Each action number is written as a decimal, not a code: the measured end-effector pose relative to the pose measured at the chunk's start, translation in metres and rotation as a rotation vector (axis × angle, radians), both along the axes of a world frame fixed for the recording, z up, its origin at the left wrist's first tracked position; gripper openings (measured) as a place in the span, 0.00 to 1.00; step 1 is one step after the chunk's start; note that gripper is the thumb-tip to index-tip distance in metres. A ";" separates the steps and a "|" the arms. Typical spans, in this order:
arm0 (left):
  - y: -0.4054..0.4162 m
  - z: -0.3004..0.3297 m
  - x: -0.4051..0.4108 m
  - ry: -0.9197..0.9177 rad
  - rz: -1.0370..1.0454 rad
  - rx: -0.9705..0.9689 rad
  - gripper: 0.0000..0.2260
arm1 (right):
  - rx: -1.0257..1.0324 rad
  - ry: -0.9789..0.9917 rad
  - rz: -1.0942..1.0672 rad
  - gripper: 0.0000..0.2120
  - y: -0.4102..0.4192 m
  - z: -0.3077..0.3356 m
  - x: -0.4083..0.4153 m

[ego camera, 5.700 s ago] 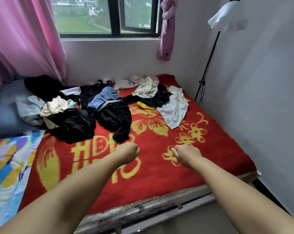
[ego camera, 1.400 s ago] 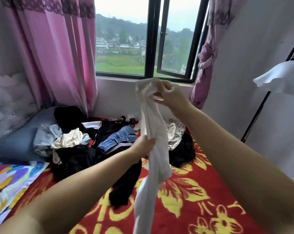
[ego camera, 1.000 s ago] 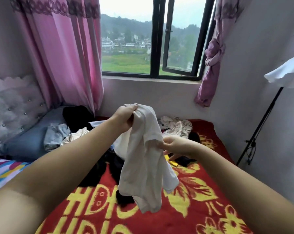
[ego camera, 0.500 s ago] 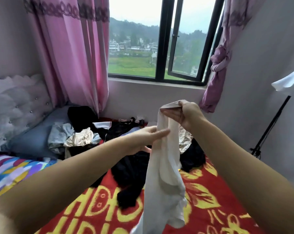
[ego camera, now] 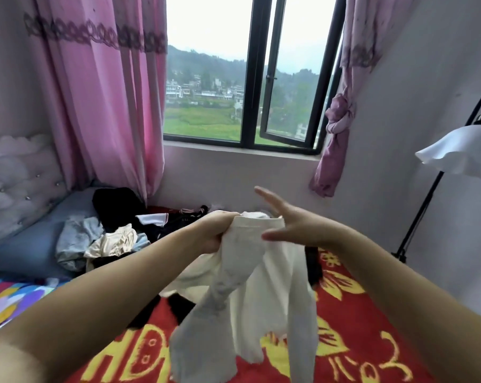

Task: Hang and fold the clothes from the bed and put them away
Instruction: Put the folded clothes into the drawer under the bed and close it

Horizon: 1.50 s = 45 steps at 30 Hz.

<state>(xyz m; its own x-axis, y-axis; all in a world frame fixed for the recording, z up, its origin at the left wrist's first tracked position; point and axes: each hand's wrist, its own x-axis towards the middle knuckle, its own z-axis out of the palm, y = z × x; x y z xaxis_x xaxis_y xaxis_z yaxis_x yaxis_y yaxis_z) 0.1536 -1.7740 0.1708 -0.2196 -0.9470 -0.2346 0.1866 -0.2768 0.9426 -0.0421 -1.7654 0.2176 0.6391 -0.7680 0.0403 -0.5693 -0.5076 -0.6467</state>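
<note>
A white garment [ego camera: 261, 294] hangs in the air over the bed, bunched at its top. My left hand [ego camera: 215, 230] grips that bunched top edge. My right hand [ego camera: 291, 223] is beside it at the same edge, fingers spread and straight, its palm side against the cloth. On the red and yellow blanket [ego camera: 358, 341] behind lies a pile of clothes [ego camera: 115, 239]: black, grey, cream and white pieces, partly hidden by my arms.
A blue-grey pillow [ego camera: 26, 244] and tufted headboard [ego camera: 15, 172] are at the left, a colourful sheet [ego camera: 10, 297] below them. Pink curtains [ego camera: 101, 100] flank the window [ego camera: 250, 87]. A floor lamp [ego camera: 460, 156] stands by the right wall.
My left hand has taken hold of the garment's top edge, which my right hand gripped before. My right hand has let go and spread its fingers. The garment sits lower.
</note>
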 end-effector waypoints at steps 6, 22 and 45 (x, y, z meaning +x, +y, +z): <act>0.004 0.015 0.000 0.086 -0.225 0.087 0.17 | -0.382 -0.075 -0.174 0.18 0.015 -0.029 0.032; 0.037 0.024 0.034 -0.218 -0.200 -0.437 0.24 | -0.147 -0.848 -0.405 0.14 -0.003 0.006 0.044; 0.029 0.041 -0.025 -0.072 -0.012 -0.665 0.14 | -0.267 -0.214 -0.105 0.14 0.009 0.066 -0.022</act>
